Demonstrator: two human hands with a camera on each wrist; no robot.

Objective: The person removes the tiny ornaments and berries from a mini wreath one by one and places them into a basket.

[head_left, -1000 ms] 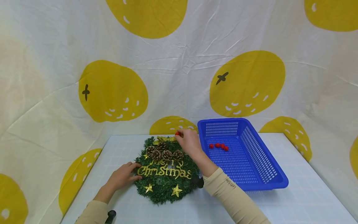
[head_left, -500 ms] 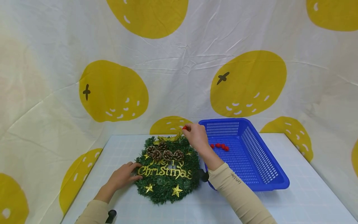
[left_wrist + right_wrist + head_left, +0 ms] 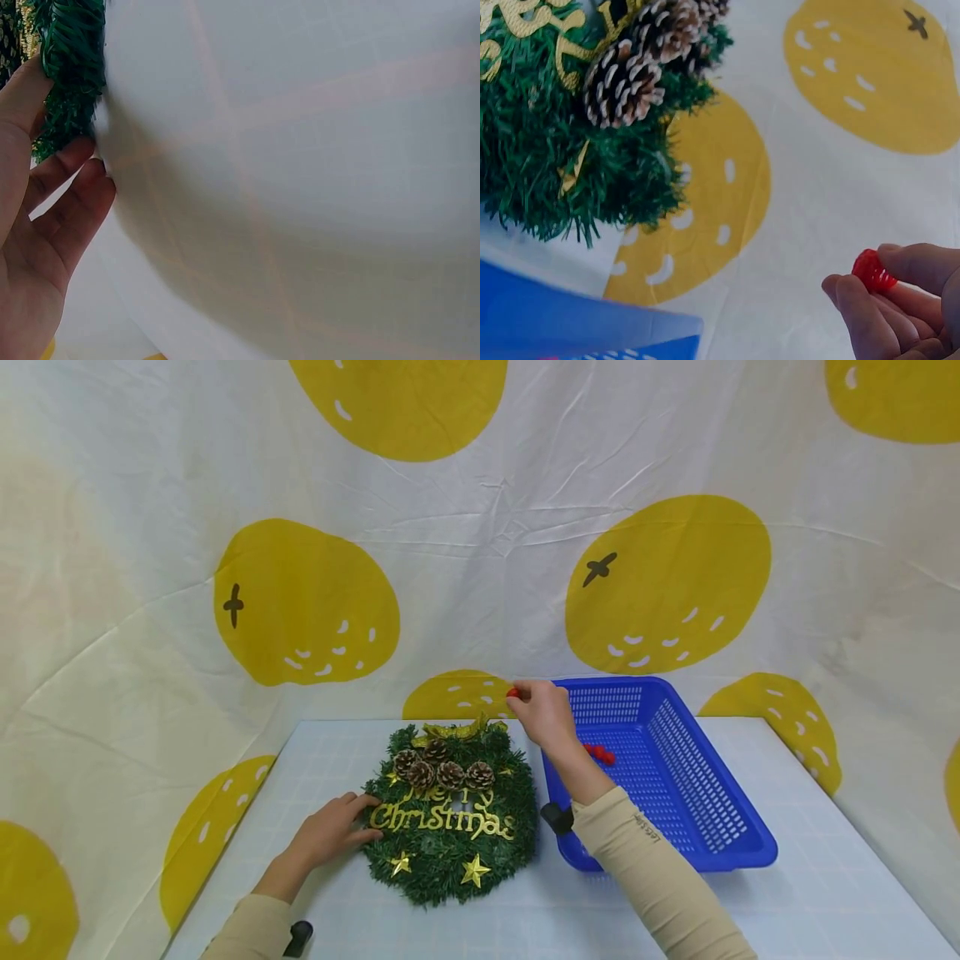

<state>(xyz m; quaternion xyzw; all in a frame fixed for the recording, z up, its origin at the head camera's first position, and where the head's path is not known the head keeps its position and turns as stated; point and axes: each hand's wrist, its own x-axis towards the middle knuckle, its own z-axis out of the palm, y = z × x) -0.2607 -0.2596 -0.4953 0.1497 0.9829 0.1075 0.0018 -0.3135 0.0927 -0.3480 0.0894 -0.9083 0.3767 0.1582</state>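
The right hand (image 3: pixel 546 714) is drawing away from the wreath (image 3: pixel 442 847). A second ago it was hanging over the wreath's upper right part; now it is hovering higher and farther right, in front of the far left corner of the blue basket (image 3: pixel 697 777). Its thumb and fingers are pinching a red berry (image 3: pixel 513 692), and from the right wrist I am seeing that berry in mid-air, touching neither greenery nor basket. So this piece, as I am judging it, is now free of the wreath but not lying with the other berries (image 3: pixel 598 752) on the basket floor, some of which the arm is now hiding.

As the hand is moving off, the gold ribbon (image 3: pixel 450 732) is showing more fully along the wreath's top, one end sticking up. The pine cones (image 3: pixel 450 775) and the gold lettering (image 3: pixel 442 818) are sitting just as they were.

The left hand (image 3: pixel 330 833) is hardly moving at all: its thumb and forefinger are holding the wreath's left edge, seemingly steadying it. The wreath is lying on the pale surface (image 3: pixel 825 877), to the left of the basket, staying where it was.
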